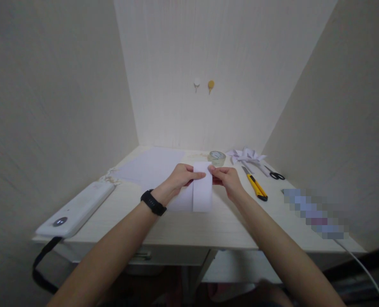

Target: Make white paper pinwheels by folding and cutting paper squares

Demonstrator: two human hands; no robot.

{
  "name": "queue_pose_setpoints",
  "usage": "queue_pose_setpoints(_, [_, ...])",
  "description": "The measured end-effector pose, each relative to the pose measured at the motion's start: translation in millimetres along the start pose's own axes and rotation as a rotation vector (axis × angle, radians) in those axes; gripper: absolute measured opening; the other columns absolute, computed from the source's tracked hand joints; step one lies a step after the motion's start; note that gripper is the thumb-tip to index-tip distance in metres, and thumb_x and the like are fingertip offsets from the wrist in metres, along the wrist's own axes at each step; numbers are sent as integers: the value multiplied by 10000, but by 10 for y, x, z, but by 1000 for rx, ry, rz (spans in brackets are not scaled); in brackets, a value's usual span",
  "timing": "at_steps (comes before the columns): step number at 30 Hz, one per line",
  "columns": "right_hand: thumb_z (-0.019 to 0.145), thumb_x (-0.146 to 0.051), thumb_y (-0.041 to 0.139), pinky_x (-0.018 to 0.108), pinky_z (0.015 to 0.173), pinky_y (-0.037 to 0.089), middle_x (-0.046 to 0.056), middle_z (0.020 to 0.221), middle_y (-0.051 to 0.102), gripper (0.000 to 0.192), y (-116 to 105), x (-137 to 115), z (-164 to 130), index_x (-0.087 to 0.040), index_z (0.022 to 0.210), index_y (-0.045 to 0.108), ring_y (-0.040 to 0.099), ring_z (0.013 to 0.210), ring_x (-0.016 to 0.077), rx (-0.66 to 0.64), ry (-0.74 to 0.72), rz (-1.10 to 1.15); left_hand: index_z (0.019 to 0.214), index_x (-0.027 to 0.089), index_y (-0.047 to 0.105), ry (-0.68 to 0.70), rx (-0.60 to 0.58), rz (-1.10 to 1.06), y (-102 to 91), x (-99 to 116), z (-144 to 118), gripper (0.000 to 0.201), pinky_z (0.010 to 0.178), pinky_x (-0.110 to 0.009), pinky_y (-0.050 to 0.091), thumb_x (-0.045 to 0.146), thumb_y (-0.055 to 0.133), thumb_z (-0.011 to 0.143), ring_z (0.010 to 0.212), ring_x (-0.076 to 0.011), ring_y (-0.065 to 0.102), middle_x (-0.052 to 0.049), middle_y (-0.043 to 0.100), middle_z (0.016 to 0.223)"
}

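A narrow folded strip of white paper [202, 192] stands between my hands above the middle of the desk. On its left edge, my left hand [185, 175] pinches it, the thumb lying across the front. At the upper right edge, my right hand [224, 177] grips the same paper between thumb and fingers. Some fingertips are hidden behind the strip. Flat white sheets of paper [157, 164] lie behind and left of my hands. A roll of clear tape [217, 157] sits just beyond my right hand.
To the right lie a yellow utility knife [255, 185], black-handled scissors [276, 175] and a folded paper pinwheel shape [247, 157]. A blurred-out object with a cable [362, 266] is near the right edge. A white device [77, 209] with a black strap rests at left. Walls enclose three sides.
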State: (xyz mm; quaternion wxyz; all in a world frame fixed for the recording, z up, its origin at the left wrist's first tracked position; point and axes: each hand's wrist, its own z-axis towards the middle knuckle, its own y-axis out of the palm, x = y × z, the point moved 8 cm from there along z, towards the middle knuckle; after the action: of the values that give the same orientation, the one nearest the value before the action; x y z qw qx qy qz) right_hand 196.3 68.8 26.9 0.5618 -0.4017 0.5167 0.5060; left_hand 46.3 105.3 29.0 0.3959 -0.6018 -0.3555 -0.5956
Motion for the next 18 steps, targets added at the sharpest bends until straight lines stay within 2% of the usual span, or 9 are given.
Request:
queue_pose_setpoints(4, [538, -540, 848, 295, 589, 511, 59, 610, 683, 418, 63, 70, -3, -150, 575, 700, 598, 566, 146, -61, 46, -65, 571, 147, 585, 3, 60, -28, -68, -8, 35, 317, 436, -230, 245, 283, 870, 560, 430, -66, 402, 20, 518, 496])
queue_pose_setpoints(9, [506, -513, 865, 268, 554, 499, 42, 594, 670, 407, 77, 95, -14, -147, 576, 702, 579, 546, 126, -56, 69, -40, 530, 161, 526, -3, 83, -34, -98, -56, 69, 348, 416, -234, 194, 257, 856, 580, 379, -44, 311, 69, 415, 430])
queue_pose_setpoints(13, [512, -487, 872, 268, 552, 509, 64, 631, 692, 400, 114, 126, -28, -131, 606, 716, 598, 563, 131, -110, 113, -29, 549, 156, 531, -4, 64, -107, -88, -73, 65, 330, 434, -233, 246, 237, 849, 579, 403, -59, 378, 43, 485, 467])
queue_pose_setpoints(18, [531, -460, 872, 254, 545, 511, 58, 620, 690, 373, 113, 124, -33, -132, 610, 714, 597, 552, 123, -118, 107, -14, 533, 163, 498, -18, 76, -174, -94, -64, 45, 361, 433, -236, 287, 209, 856, 549, 405, -71, 424, 25, 525, 478])
